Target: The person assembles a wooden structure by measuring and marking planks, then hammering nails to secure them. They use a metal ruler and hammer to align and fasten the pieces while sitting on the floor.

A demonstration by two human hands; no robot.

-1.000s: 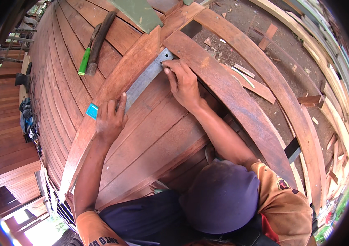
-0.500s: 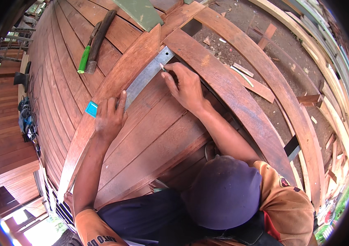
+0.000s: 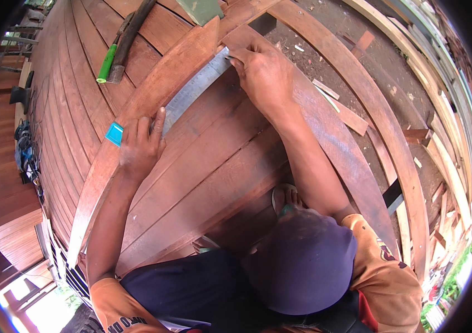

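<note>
A try square with a grey metal blade and a teal handle lies across a curved brown plank. My left hand grips it at the handle end, with the index finger stretched along the blade. At the blade's far end my right hand is closed in a pinch beside the metal edge. A pencil was visible in these fingers half a second ago; now they mostly hide it. Brown boards lie below the blade, between my forearms.
Left of the plank lie a green-handled tool and a dark-handled hammer-like tool. A green block rests at the top. Curved timbers arc over dirt on the right, with wood offcuts among them.
My right hand has moved up and forward to the blade's far end, now covering its tip. My left hand stays on the square. The whole view has shifted slightly.
</note>
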